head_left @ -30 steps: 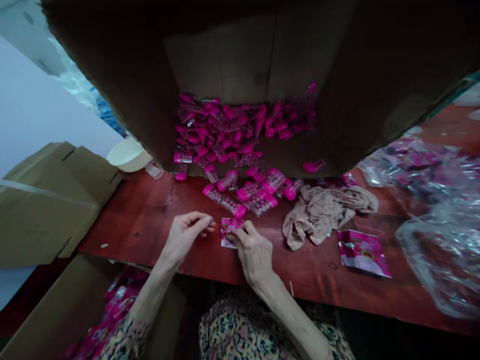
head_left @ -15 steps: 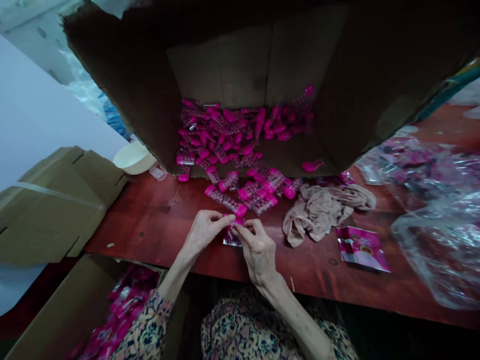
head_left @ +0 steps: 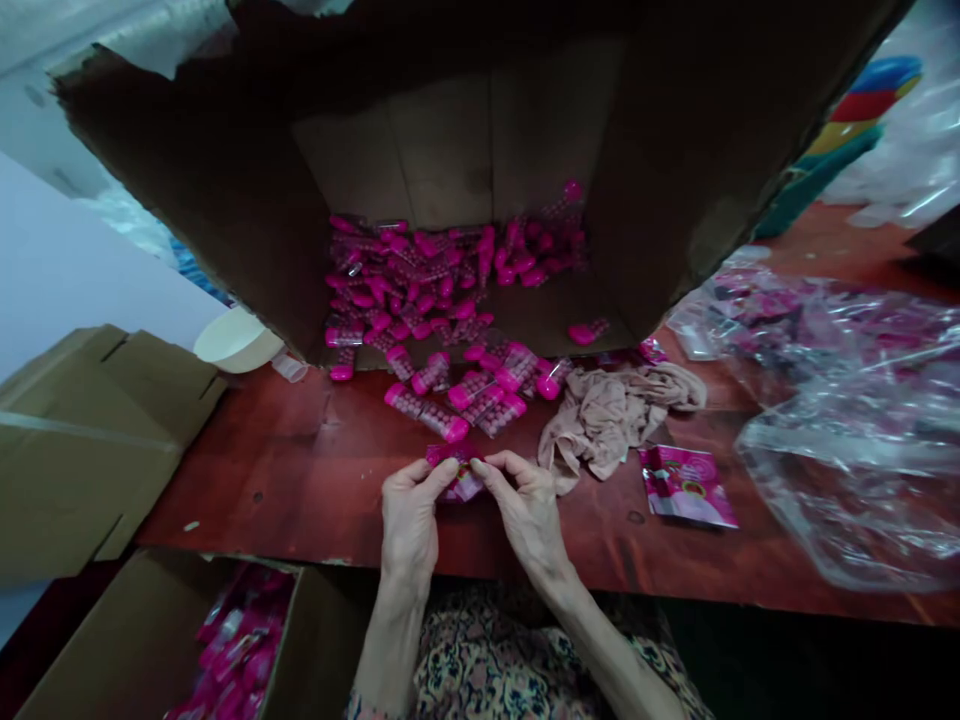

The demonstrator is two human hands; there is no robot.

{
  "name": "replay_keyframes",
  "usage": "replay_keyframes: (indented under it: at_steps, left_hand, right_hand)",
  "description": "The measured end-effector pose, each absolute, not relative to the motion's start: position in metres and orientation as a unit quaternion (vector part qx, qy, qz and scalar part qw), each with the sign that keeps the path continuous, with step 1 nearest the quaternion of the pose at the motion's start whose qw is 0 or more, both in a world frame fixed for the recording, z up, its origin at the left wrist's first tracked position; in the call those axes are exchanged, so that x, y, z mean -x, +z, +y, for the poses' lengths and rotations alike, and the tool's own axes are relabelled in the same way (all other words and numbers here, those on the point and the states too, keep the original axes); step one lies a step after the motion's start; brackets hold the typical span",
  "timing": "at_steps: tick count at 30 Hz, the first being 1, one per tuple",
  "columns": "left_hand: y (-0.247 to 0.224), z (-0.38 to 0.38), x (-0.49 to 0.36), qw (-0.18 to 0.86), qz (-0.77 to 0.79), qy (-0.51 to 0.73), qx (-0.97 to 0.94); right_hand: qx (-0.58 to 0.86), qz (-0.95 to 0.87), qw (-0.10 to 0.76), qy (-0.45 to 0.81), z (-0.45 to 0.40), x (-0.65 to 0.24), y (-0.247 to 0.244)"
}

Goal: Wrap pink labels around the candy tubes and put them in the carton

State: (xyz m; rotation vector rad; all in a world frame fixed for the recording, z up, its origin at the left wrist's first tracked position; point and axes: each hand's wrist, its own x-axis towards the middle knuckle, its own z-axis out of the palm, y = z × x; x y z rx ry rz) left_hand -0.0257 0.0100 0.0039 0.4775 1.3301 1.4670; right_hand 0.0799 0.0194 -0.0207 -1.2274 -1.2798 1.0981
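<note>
A small shiny pink packet [head_left: 460, 484] is pinched between my two hands above the table's front part. My left hand [head_left: 415, 515] grips its left side, thumb on top. Its right side is in my right hand [head_left: 526, 510], also between thumb and fingers. Just beyond the packet lie several clear tubes with pink caps, filled with small balls; the closest tube [head_left: 427, 412] points toward my hands. Many more capped tubes [head_left: 420, 280] are heaped inside a large cardboard box [head_left: 457, 160] tipped open toward me.
A crumpled beige cloth [head_left: 600, 425] and a flat pink packet [head_left: 688, 487] lie to the right, beside a clear plastic bag [head_left: 847, 490]. Lower left, an open carton [head_left: 112, 640] holds pink packets [head_left: 240, 650]. A round pale container [head_left: 238, 340] stands near folded cardboard [head_left: 97, 430].
My view has shifted, so the box and table appear further left. My left hand has turned more upright, and both thumbs now press on top of the packet, spreading it flatter.
</note>
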Motion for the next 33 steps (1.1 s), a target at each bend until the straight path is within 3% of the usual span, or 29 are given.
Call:
replay_keyframes:
  at_steps: [18, 22, 27, 33]
  left_hand:
    - [0.006, -0.011, 0.039, 0.536, 0.520, 0.652, -0.131]
    - [0.006, -0.010, 0.045, 0.509, 0.522, 0.678, -0.094]
    - [0.010, -0.009, 0.062, 0.471, 0.517, 0.714, -0.035]
    - [0.014, -0.005, 0.063, 0.493, 0.495, 0.715, -0.014]
  right_hand:
    - [0.460, -0.619, 0.460, 0.439, 0.008, -0.066, -0.014]
    - [0.459, -0.708, 0.391, 0.368, 0.015, -0.060, -0.008]
    - [0.535, -0.793, 0.235, 0.173, 0.054, -0.042, -0.002]
    - [0.550, -0.813, 0.152, 0.118, 0.079, -0.022, -0.002]
